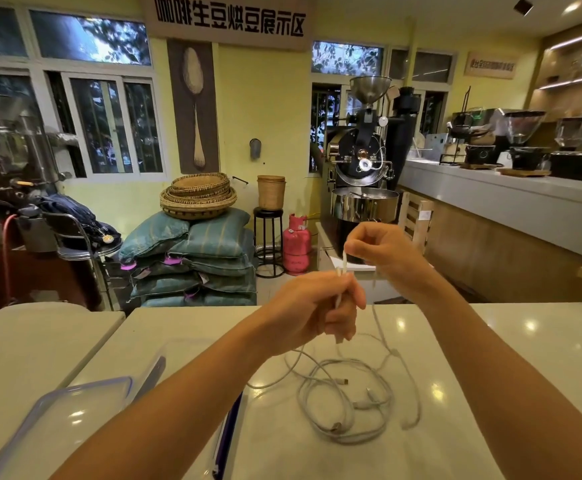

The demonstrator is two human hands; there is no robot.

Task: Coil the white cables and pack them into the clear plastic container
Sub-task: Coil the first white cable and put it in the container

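Closest to the lens, the two forearms reach forward over the white desk (pixel 490 341), and down at the lower left sits the clear plastic container (pixel 165 368), with its blue-rimmed lid (pixel 75 410) lying just beside it. The left hand (pixel 317 306) is closed into a fist around one white cable (pixel 343 263), gripping it near its upper end, while the right hand (pixel 383 251) hovers slightly higher and further out, fingertips pinched on that same strand just above the fist. So the hands are close together, both clamped on the cable, which runs nearly upright between them. From the fist the strand drops straight down and trails away to the loose tangle of cables (pixel 352 403) sprawled on the desk below and slightly to the right of the hands, plugs showing here and there. That is the relation to watch: the slack hangs beneath the hands, the container lies to the left, nearer the left arm. By my reading the coiling has only just begun, nothing is packed yet, and the right hand looks best placed to draw slack up while the left anchors the loop.
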